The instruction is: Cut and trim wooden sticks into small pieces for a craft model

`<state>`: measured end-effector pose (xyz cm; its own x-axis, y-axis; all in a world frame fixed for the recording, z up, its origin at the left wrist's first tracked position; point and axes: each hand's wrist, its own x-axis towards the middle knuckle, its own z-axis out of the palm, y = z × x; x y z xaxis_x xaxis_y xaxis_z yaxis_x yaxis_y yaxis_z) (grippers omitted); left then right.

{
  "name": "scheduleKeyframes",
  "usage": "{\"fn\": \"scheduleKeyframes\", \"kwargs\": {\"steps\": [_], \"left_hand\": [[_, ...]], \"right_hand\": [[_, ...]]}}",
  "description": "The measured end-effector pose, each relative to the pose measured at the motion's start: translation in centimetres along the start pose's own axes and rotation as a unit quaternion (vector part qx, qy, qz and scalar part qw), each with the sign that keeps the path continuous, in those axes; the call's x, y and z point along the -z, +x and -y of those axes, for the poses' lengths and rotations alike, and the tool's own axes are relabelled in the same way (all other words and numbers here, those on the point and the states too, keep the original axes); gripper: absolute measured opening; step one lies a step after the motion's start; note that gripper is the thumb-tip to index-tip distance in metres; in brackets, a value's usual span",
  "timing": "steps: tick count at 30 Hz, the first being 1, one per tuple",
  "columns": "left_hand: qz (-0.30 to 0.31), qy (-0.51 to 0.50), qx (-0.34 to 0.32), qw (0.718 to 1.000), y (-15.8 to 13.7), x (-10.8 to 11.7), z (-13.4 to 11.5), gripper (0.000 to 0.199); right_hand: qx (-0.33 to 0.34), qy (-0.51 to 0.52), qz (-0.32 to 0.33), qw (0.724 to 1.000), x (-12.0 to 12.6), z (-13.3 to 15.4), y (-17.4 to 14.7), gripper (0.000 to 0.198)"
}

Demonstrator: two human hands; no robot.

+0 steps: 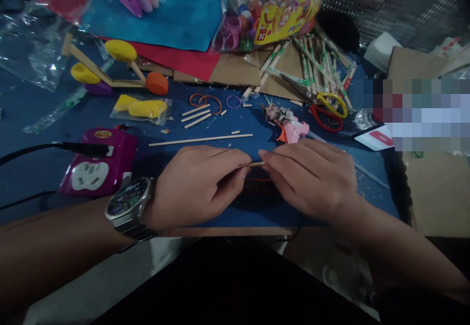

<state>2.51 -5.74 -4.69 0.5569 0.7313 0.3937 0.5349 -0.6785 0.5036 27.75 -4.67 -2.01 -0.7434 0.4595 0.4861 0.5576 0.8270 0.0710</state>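
Note:
Between my two hands runs a thin wooden stick (256, 164), its ends hidden in my fingers. My left hand (200, 180), with a watch (129, 202) at the wrist, pinches one side of it. The other side is pinched by my right hand (314, 175). Just beyond them a longer stick (200, 140) lies on the blue table, with several short cut pieces (197, 118) behind it. A pink glue gun (294, 130) with a dirty nozzle rests past my right hand.
At the left stands a purple power socket box (99, 161) with a black cable. Behind are a wooden frame with yellow and orange wheels (157, 83), a packet of yellow clay (141, 108), rubber bands (214, 104), scissors (328, 112), bundled sticks (312, 63) and blue sheets (154, 21).

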Motion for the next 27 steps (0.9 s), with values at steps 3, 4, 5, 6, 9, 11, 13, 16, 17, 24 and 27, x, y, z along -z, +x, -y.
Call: {"fn": "scheduleKeyframes", "kwargs": {"steps": [3, 4, 5, 6, 9, 11, 13, 16, 17, 24, 27], "left_hand": [[-0.011, -0.004, -0.003, 1.0, -0.08, -0.13, 0.04, 0.019], [-0.016, -0.005, -0.005, 1.0, -0.1, -0.16, 0.04, 0.017], [-0.018, -0.006, -0.007, 1.0, -0.1, -0.18, 0.01, 0.017], [-0.018, -0.007, -0.006, 1.0, -0.1, -0.17, -0.03, 0.016], [-0.002, -0.015, 0.004, 1.0, -0.08, 0.0, -0.21, 0.017], [0.009, -0.017, 0.007, 1.0, -0.07, 0.14, -0.29, 0.019], [0.006, -0.011, -0.001, 1.0, -0.06, 0.19, -0.3, 0.022], [-0.007, 0.0, -0.014, 1.0, -0.04, 0.12, -0.22, 0.023], [-0.01, 0.001, -0.019, 1.0, -0.03, 0.08, -0.19, 0.023], [0.005, -0.007, -0.008, 1.0, 0.06, -0.12, -0.11, 0.019], [0.02, -0.006, -0.003, 1.0, 0.01, -0.16, -0.11, 0.024]], "right_hand": [[-0.003, 0.002, -0.001, 1.0, 0.14, 0.14, 0.09, 0.022], [-0.003, 0.002, -0.001, 1.0, 0.17, 0.19, 0.08, 0.021], [-0.003, 0.003, 0.0, 1.0, 0.18, 0.24, 0.06, 0.02], [-0.004, 0.005, 0.001, 1.0, 0.19, 0.29, 0.03, 0.02], [-0.011, 0.021, 0.004, 1.0, 0.11, 0.44, -0.06, 0.016], [-0.016, 0.029, 0.006, 0.999, 0.05, 0.53, -0.08, 0.016], [-0.022, 0.033, 0.006, 0.999, 0.01, 0.59, -0.05, 0.016], [-0.024, 0.033, 0.015, 0.999, 0.0, 0.61, 0.01, 0.015], [-0.02, 0.031, 0.02, 0.999, -0.01, 0.6, 0.02, 0.016], [-0.006, 0.022, 0.042, 0.999, -0.17, 0.51, 0.06, 0.011], [-0.008, 0.022, 0.046, 0.999, -0.18, 0.53, 0.1, 0.011]]}}
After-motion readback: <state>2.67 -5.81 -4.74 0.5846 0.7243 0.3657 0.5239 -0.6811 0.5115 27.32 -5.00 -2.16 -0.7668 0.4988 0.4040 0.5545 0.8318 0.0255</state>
